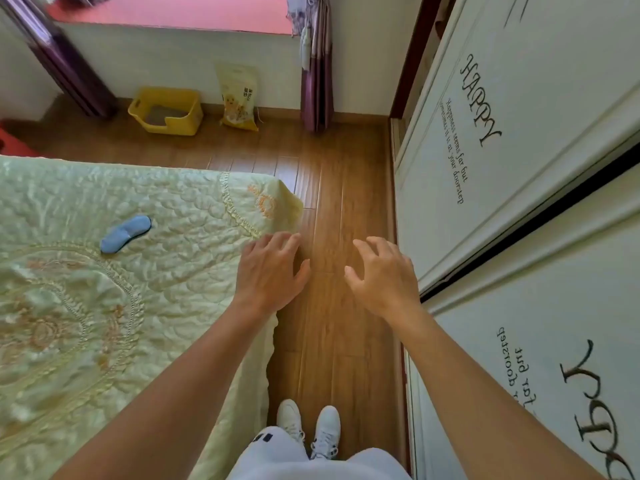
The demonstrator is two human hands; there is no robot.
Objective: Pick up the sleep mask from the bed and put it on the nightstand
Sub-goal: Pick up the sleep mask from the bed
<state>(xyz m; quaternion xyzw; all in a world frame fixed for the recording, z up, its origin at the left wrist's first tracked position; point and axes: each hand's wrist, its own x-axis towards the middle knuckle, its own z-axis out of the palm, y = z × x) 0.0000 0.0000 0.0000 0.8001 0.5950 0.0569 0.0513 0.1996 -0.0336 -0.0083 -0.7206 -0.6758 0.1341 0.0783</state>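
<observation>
I am looking down a narrow strip of wooden floor [339,209] that runs between a bed [104,341] on my left and a white wardrobe [519,168] on my right. The bed carries a pale green quilted cover with embroidered rings and orange flower stitching; its far right corner hangs a little over the floor. The wardrobe doors bear black lettering, "HAPPY" on the farther door, and a dark gap shows between the two doors. At the far wall I see a yellow plastic bin [166,110] on the floor, a printed bag [239,97] leaning against the wall just to its right, and a purple curtain [317,84] hanging down near the wardrobe's far end.

The sleep mask [125,233] is blue and lies flat on the bed cover, toward the far edge and well in from the right edge, tilted with its right end farther away. Nothing touches it.

My left hand [268,271] is palm down over the bed's right edge, near the far corner, fingers spread and slack, grasping nothing. My right hand [382,275] hangs over the floor just beside the wardrobe, palm down, fingers loosely curled and apart, also empty. Both forearms reach forward, and below them I see white trousers and two white shoes [308,424] side by side on the floor.
</observation>
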